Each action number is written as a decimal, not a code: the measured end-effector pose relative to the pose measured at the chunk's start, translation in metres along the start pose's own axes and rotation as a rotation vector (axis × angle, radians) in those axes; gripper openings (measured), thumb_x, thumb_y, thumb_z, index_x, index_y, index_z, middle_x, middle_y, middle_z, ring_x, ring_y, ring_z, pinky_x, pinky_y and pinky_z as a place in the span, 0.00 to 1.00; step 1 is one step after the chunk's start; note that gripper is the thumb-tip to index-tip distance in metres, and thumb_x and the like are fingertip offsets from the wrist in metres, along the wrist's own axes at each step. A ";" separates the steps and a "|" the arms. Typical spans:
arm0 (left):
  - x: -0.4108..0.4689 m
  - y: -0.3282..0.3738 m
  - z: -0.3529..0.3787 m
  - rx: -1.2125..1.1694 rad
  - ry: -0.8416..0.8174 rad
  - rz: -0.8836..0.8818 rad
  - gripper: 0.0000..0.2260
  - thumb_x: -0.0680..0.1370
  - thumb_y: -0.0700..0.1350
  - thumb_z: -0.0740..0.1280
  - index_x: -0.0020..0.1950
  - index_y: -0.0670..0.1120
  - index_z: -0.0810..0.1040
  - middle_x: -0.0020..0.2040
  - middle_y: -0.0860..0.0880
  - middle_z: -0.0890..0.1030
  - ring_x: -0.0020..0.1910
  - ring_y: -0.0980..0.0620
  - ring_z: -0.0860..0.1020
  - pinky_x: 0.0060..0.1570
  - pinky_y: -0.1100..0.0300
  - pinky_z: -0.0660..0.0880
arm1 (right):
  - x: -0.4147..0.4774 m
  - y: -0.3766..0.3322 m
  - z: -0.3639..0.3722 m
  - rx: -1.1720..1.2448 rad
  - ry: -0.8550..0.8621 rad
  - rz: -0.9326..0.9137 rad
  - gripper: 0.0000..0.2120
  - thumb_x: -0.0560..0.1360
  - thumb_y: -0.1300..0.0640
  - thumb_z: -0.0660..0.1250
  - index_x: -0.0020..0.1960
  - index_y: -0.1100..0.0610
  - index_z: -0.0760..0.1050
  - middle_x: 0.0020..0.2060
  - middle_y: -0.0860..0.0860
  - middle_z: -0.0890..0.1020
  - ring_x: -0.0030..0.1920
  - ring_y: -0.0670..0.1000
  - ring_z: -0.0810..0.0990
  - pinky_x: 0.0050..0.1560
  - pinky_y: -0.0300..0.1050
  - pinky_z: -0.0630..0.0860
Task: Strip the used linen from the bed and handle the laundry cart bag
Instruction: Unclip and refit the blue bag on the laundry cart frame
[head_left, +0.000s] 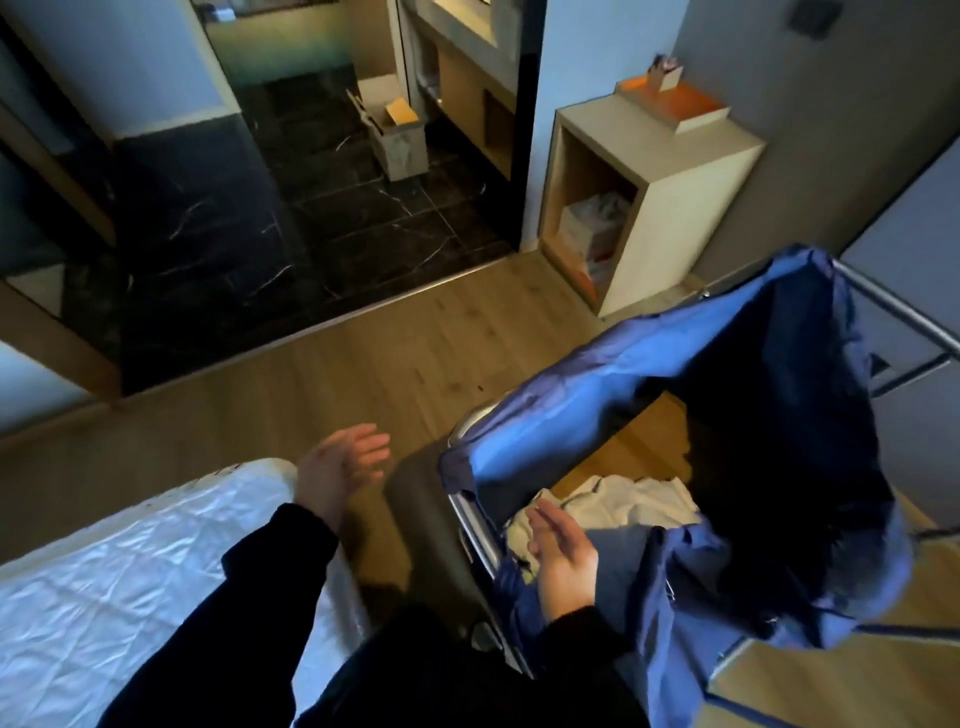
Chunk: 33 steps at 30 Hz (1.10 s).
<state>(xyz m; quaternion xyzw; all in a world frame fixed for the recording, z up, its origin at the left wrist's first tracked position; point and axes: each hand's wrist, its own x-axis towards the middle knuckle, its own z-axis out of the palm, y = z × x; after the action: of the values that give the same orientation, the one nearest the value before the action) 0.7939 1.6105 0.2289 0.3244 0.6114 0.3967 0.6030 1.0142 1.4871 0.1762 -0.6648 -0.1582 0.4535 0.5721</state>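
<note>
Two hands empty, as I see it | left hand (338, 466) wide, fingers straight, past far corner of bed (130, 561) | right hand (563, 553) wide, over near rim of bag (597, 374) | white linen (639, 501) lies at bag bottom.

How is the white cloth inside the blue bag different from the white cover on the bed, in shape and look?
The cloth is bunched in a heap at the bottom of the blue bag, while the bed cover lies spread out flat with only fine creases. The cloth looks dull and creamy; the bed cover looks glossy and bluish white. Both are pale fabric.
</note>
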 end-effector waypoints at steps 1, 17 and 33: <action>0.009 0.006 0.002 0.010 0.022 0.011 0.12 0.82 0.38 0.53 0.51 0.43 0.77 0.41 0.49 0.85 0.38 0.54 0.83 0.37 0.61 0.78 | 0.009 -0.002 0.006 0.011 0.018 0.013 0.10 0.78 0.68 0.63 0.58 0.66 0.77 0.48 0.56 0.82 0.44 0.46 0.77 0.49 0.40 0.72; 0.289 0.131 0.053 0.260 -0.505 -0.033 0.13 0.82 0.47 0.55 0.58 0.41 0.75 0.56 0.40 0.79 0.57 0.42 0.78 0.55 0.49 0.76 | 0.149 -0.049 0.142 0.138 0.598 0.082 0.09 0.77 0.70 0.63 0.56 0.69 0.76 0.43 0.53 0.82 0.44 0.49 0.78 0.54 0.49 0.73; 0.394 0.185 0.169 0.480 -0.964 -0.173 0.10 0.82 0.41 0.56 0.52 0.42 0.78 0.51 0.41 0.82 0.48 0.46 0.81 0.53 0.48 0.75 | 0.156 -0.075 0.233 0.462 1.239 0.027 0.10 0.76 0.71 0.63 0.52 0.60 0.77 0.41 0.53 0.83 0.42 0.47 0.81 0.49 0.45 0.75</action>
<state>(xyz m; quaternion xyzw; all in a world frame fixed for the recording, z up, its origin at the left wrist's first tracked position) 0.9221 2.0587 0.2095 0.5466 0.3633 0.0012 0.7544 0.9390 1.7669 0.1934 -0.6650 0.3099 0.0166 0.6793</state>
